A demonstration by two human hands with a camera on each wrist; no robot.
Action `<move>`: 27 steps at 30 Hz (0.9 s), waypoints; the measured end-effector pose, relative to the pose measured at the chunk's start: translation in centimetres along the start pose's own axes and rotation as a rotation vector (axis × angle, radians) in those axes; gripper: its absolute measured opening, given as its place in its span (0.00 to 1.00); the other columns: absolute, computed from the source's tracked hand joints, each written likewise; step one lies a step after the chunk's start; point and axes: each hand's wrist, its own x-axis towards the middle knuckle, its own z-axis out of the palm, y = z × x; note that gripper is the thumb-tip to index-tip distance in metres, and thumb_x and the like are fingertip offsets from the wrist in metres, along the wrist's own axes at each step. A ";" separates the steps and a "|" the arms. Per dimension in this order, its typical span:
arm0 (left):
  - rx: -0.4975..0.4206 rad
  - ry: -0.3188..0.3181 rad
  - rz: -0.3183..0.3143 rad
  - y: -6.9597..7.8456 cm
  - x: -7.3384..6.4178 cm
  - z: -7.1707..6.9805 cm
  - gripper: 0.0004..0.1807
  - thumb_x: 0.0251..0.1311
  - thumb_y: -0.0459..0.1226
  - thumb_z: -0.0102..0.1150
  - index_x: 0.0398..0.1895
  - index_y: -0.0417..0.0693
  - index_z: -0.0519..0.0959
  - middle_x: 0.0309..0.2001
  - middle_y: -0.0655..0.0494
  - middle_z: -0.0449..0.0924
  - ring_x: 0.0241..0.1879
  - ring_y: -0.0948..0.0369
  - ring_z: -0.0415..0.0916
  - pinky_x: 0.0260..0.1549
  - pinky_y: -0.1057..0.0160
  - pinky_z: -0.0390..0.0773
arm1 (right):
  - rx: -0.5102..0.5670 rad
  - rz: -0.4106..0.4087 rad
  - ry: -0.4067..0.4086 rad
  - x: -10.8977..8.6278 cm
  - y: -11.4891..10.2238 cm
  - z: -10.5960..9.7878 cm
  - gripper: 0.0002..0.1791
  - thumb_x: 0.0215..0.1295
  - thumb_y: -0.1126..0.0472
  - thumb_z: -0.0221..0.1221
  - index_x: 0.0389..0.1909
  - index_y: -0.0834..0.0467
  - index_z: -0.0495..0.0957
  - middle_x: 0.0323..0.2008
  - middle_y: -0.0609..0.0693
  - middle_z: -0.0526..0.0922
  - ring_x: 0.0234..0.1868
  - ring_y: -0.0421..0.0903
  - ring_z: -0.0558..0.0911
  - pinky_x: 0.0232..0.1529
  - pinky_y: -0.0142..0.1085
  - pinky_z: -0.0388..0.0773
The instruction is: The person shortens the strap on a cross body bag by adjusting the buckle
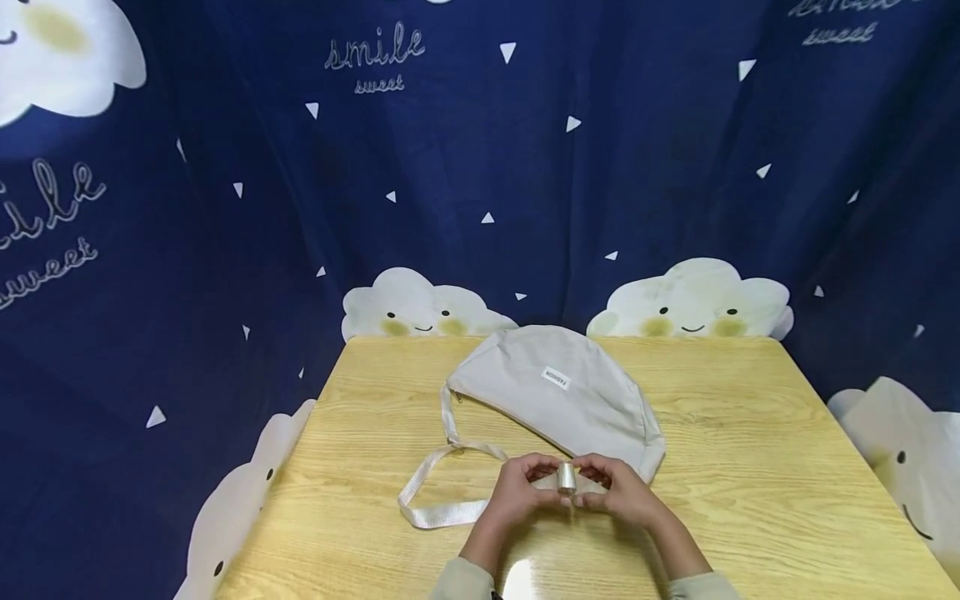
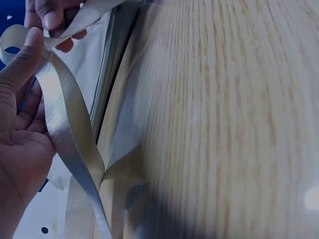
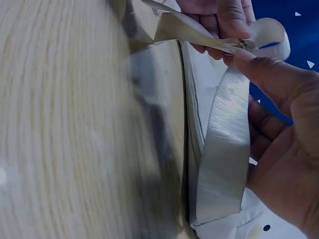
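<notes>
A beige half-moon bag (image 1: 555,392) lies on the table, a small FASHION label (image 1: 556,377) on its front. Its flat webbing strap (image 1: 442,515) curves out to the left of the bag and up into both hands. My left hand (image 1: 517,487) pinches the strap between thumb and fingers near the bag's zipped edge. Close beside it, my right hand (image 1: 618,492) pinches the same strap. Between the fingertips the webbing bends into a small loop (image 3: 271,37). A little adjuster piece (image 3: 245,45) shows at the pinch, partly covered by fingers.
The wooden table (image 1: 360,417) carries the bag and strap, with a bright light reflection near its front edge. Behind and at the sides hangs a dark blue curtain (image 1: 450,167) with white clouds and triangles.
</notes>
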 end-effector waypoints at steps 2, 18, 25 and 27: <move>-0.007 -0.003 0.007 0.1 0.0 -0.1 0.22 0.36 0.28 0.75 0.41 0.43 0.81 0.35 0.58 0.82 0.36 0.58 0.79 0.41 0.54 0.77 | -0.013 -0.005 0.002 -0.1 -0.8 0.1 0.23 0.48 0.64 0.70 0.47 0.63 0.76 0.39 0.51 0.79 0.42 0.59 0.76 0.39 0.44 0.74; 0.015 -0.031 -0.017 -0.1 -0.3 -0.6 0.23 0.37 0.30 0.75 0.42 0.45 0.82 0.38 0.59 0.82 0.39 0.57 0.79 0.43 0.57 0.76 | -0.078 -0.062 0.096 0.2 1.0 1.1 0.21 0.47 0.58 0.71 0.43 0.55 0.78 0.36 0.45 0.79 0.38 0.54 0.76 0.36 0.41 0.74; 0.183 0.021 -0.003 -0.5 -1.0 -1.9 0.22 0.40 0.37 0.75 0.43 0.45 0.82 0.41 0.54 0.81 0.42 0.59 0.74 0.45 0.59 0.70 | -0.075 -0.075 0.120 -0.2 0.5 0.9 0.22 0.44 0.67 0.70 0.44 0.58 0.78 0.34 0.46 0.79 0.37 0.54 0.76 0.36 0.39 0.75; 0.198 0.044 0.009 -0.6 -1.2 -2.4 0.20 0.42 0.36 0.74 0.41 0.44 0.82 0.38 0.53 0.81 0.39 0.59 0.74 0.41 0.60 0.71 | -0.066 -0.077 0.122 -0.2 -0.1 0.8 0.22 0.45 0.70 0.70 0.44 0.59 0.78 0.35 0.47 0.79 0.37 0.55 0.76 0.36 0.41 0.75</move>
